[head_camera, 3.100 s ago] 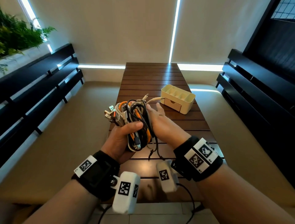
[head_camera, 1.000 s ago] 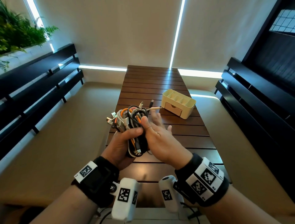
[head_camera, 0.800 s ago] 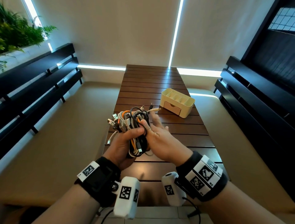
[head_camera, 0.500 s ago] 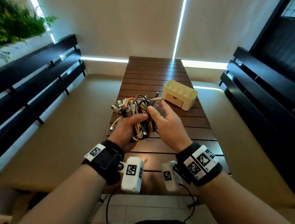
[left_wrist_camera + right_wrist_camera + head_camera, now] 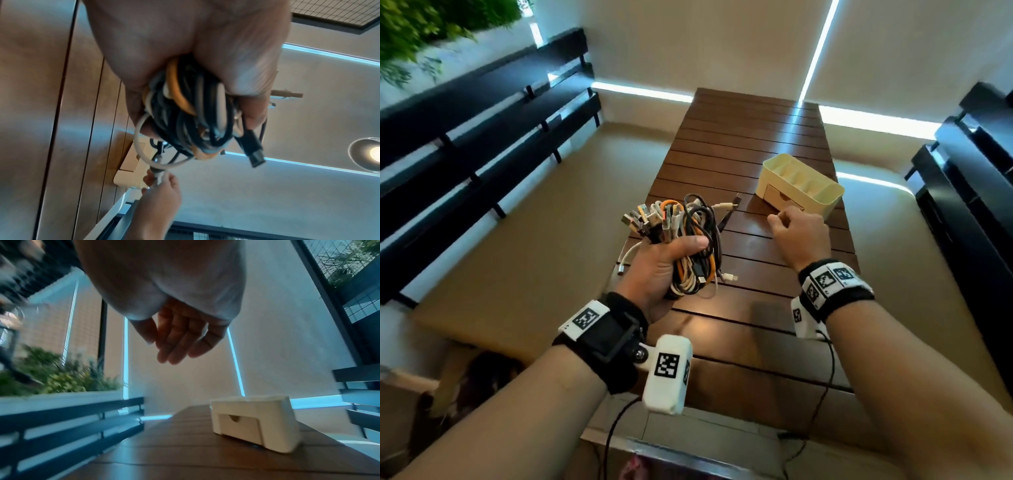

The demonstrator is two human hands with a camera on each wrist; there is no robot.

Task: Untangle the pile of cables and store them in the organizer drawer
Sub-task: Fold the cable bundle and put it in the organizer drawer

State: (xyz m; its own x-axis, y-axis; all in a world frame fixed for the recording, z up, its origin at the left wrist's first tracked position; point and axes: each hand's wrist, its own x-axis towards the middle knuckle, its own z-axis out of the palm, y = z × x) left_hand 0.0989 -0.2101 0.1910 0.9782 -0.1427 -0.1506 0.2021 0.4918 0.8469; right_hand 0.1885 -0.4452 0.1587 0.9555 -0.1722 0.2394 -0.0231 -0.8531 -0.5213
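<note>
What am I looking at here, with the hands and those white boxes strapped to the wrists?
No machine: these are a person's two bare hands, filmed by three cameras. The wide picture comes from a head camera. The other two come from a white box at each wrist, looking along the fingers. On the slatted wooden table stands a cream organizer, its drawer shut. The left hand grips a tangled bundle of cables. The right hand hovers near the organizer, fingers relaxed, apparently empty.

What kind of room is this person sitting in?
Probably a lounge or seating nook, perhaps in a café or home. A long slatted wooden table runs between cushioned benches with dark slatted backrests, and leafy plants sit in a planter behind.
</note>
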